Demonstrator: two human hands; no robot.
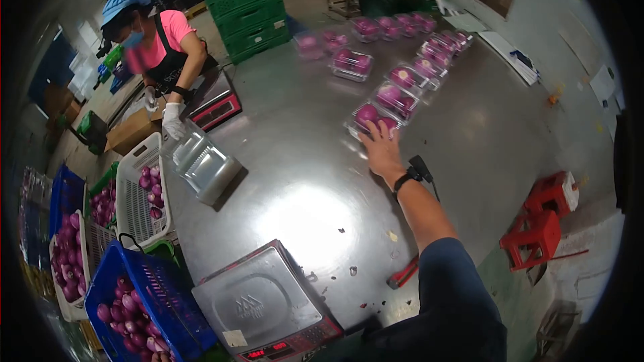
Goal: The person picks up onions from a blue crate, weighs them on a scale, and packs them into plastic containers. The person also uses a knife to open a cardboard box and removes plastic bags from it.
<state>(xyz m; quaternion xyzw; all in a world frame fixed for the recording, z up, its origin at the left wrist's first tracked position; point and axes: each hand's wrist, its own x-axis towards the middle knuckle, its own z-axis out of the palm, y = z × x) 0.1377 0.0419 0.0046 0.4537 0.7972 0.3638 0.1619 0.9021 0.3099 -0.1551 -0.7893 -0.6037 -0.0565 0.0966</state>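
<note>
Plainly, the relation that matters is between the right hand (384, 154) and the nearest pack (375, 118): the pack lies just beyond the fingertips and touches them, out on the middle of the worktop (476, 174), well in from the near edge. The fingers (385, 131) are splayed and slightly bent over its near side, not clenched; whether they press or merely rest there I cannot tell. The left hand does not show, so the right is the nearer one. The pack sits flat, its long axis running from the left-edge side toward the right-edge side, with that right end angled back toward the near edge; its two onions (366, 114) lie side by side along this line. That sets it crosswise to the row (404, 77) behind, which stretches toward the far right corner. Which side carries the lid's hinge is too small to make out.
</note>
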